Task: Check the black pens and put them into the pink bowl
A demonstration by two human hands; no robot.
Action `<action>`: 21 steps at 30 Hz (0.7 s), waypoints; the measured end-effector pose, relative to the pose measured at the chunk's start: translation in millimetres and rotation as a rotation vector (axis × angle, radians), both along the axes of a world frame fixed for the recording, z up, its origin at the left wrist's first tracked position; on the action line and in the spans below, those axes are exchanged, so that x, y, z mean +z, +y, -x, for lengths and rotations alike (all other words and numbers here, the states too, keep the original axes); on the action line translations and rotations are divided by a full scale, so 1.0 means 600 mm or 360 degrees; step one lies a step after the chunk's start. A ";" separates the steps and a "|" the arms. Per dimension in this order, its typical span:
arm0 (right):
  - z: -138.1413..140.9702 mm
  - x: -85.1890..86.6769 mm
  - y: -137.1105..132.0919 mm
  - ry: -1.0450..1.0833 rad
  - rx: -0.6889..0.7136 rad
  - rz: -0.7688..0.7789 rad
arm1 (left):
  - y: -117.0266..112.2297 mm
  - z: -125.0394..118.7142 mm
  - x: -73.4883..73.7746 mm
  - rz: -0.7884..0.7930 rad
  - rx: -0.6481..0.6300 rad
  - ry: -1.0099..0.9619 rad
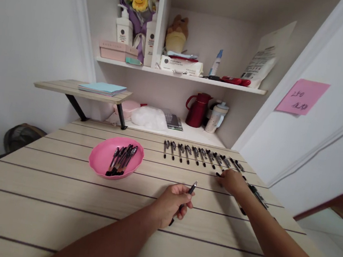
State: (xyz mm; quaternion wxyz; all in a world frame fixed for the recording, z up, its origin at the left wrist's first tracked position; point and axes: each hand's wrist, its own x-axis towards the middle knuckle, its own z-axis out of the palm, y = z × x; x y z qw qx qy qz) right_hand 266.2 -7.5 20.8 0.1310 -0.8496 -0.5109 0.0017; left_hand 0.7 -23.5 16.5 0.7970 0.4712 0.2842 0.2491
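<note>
My left hand [175, 205] is closed around a black pen [193, 188], its silver tip pointing up and away from me. Farther right, my right hand [230, 181] reaches over the table with its fingers pinched. A small black piece [218, 174] shows at its fingertips; its kind is too small to tell. Just beyond that hand runs a row of black pens and short parts [203, 157], set side by side. More dark pens [258, 195] lie by my right forearm, which partly hides them. On the left, a pink bowl [100, 157] holds several black pens [122, 160].
The slatted wooden table [66, 178] meets a white shelf unit at the back. A small raised shelf [60, 85] with blue paper [102, 88] stands at the left. A red jug [198, 110], a pale cup [217, 117] and a white plastic bag [149, 118] stand behind.
</note>
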 end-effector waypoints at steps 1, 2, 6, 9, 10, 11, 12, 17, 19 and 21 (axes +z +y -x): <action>-0.002 0.000 0.000 -0.0018 -0.0002 0.0021 | 0.000 0.000 0.000 0.0001 -0.0001 -0.0002; -0.004 0.001 0.000 -0.0038 0.0000 0.0049 | 0.000 0.000 0.000 -0.0001 -0.0004 -0.0005; -0.008 0.008 -0.004 -0.0086 0.0004 0.0098 | 0.001 0.000 -0.002 -0.0027 -0.0015 -0.0019; -0.009 0.015 -0.008 -0.0097 -0.0001 0.0090 | 0.001 0.000 -0.003 -0.0056 -0.0013 -0.0015; -0.011 0.018 -0.009 -0.0099 -0.0002 0.0086 | 0.001 0.000 -0.003 -0.0061 -0.0013 -0.0016; -0.014 0.022 -0.011 -0.0102 -0.0008 0.0078 | 0.001 0.000 -0.003 -0.0062 -0.0013 -0.0017; -0.018 0.027 -0.012 -0.0105 -0.0016 0.0057 | 0.001 0.000 -0.003 -0.0059 -0.0012 -0.0017; -0.024 0.055 -0.024 0.0123 -0.0138 -0.0240 | 0.001 0.000 -0.001 -0.0020 -0.0012 -0.0018; 0.002 0.061 -0.034 0.0549 -0.0129 -0.0340 | 0.000 0.000 0.000 -0.0002 -0.0010 -0.0022; 0.051 0.059 -0.048 0.1140 -0.0016 -0.0387 | -0.001 -0.001 0.000 0.0015 0.0006 -0.0025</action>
